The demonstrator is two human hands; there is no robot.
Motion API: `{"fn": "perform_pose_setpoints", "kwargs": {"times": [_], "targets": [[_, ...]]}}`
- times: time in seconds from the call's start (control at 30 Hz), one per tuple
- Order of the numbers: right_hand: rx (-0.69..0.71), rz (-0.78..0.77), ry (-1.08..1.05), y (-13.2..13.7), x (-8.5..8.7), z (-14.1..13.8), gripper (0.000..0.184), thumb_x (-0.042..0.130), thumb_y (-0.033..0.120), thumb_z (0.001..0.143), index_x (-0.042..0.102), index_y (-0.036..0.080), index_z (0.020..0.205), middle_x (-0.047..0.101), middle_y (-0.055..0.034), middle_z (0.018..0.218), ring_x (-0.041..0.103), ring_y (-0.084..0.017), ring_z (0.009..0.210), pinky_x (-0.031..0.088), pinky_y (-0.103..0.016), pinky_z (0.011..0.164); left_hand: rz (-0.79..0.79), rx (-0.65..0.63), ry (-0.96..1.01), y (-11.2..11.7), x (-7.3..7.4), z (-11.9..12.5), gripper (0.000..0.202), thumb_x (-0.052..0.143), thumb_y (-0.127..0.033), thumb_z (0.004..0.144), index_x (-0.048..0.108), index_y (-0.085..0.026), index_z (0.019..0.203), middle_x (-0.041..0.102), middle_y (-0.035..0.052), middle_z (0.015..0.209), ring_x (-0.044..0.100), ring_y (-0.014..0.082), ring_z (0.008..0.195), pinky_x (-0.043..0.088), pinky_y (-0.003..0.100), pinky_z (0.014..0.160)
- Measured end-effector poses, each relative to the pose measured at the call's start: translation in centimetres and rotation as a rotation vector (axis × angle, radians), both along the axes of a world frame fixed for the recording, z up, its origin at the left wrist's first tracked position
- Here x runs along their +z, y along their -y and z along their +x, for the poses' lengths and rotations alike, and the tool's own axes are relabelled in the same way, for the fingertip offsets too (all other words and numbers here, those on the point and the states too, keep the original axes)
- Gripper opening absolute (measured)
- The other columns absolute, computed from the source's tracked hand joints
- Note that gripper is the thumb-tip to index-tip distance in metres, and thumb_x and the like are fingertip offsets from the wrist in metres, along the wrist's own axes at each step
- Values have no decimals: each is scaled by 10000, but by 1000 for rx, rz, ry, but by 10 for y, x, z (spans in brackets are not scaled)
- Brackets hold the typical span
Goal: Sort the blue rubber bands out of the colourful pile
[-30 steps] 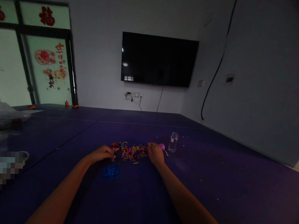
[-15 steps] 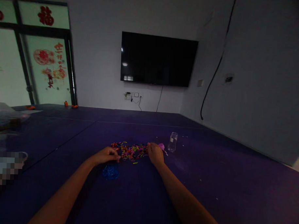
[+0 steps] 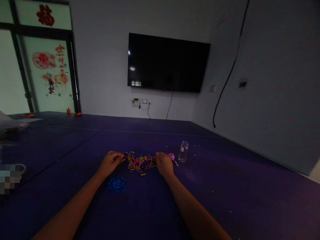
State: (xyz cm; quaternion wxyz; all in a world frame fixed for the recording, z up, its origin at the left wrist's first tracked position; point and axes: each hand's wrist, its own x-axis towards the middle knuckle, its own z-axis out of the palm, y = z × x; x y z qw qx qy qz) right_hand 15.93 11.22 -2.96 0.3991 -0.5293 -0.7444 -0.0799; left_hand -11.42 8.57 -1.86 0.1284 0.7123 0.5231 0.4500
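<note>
A loose heap of small multicoloured rubber bands [image 3: 139, 162] lies on the purple surface between my two hands. My left hand [image 3: 110, 163] is at the heap's left end, thumb and fingers drawn together at the bands. Whatever they pinch is too small to name. At the right end rests my right hand [image 3: 164, 163], its fingers curled down against the bands and its fingertips partly hidden. Nearer to me, below the left hand, sits a separate pile of blue bands [image 3: 117, 184]. One yellow-green band [image 3: 143, 174] lies just in front of the heap.
Beyond the right hand are a pink object [image 3: 171, 156] and an upright clear bottle [image 3: 183, 151]. Plastic bags [image 3: 4, 127] lie at the far left. Small white scraps dot the purple surface [image 3: 226, 171]. A television [image 3: 168, 63] hangs on the back wall.
My left hand has moved away from me and slightly left, from above the blue pile to the heap's left end. My right hand stays at the right end. The view has shifted slightly.
</note>
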Motion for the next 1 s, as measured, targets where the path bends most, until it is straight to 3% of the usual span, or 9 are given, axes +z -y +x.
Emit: {"fn": "perform_pose_setpoints", "kwargs": {"times": [0.13,0.3,0.4,0.5,0.7,0.83,1.0], "targets": [[68,8,11,4,4,-5,417,262,300,968,623,156,817,655,-102,819,598,-197,821,405,-290,760,119,-14,-165,-8,-11,-7,310,442,-344,845,699,-243,986,680,56,1120,512,245,1144,368,431,989],[286,11,129,17,7,-27,318,345,245,935,648,164,989,665,-96,997,585,-201,957,407,-318,871,-5,-58,-407,-13,-20,-5,362,406,-344,876,621,-292,1163,614,5,1246,335,260,1328,266,462,1070],[373,-54,233,23,5,-43,387,412,149,866,549,164,1228,615,-94,1177,521,-208,1112,368,-349,964,-60,11,-488,-13,-21,-3,383,373,-396,900,591,-299,1198,579,8,1291,295,288,1347,226,516,1071],[357,-147,300,25,3,-52,547,443,114,815,413,150,1360,520,-95,1322,414,-232,1247,299,-401,1040,-70,99,-531,-14,-22,-3,427,314,-429,919,574,-272,1220,526,30,1348,265,299,1359,218,550,1061],[355,-230,387,22,1,-54,447,362,272,911,447,179,1340,458,-71,1387,303,-257,1330,254,-449,1068,-81,69,-557,-16,-25,-3,453,283,-451,925,551,-282,1249,475,38,1392,263,299,1358,196,561,1066],[345,-243,403,20,-1,-54,421,338,310,927,486,199,1306,499,-66,1352,334,-255,1313,256,-452,1061,-65,39,-520,-18,-29,-5,426,299,-443,925,566,-296,1223,551,28,1319,330,286,1320,201,570,1060],[291,-237,376,22,-1,-53,382,354,275,920,554,199,1236,552,-79,1288,382,-250,1275,249,-443,1058,47,-3,-484,-25,-33,-10,365,349,-420,916,643,-287,1086,644,14,1176,460,223,1210,274,477,1060]]}}
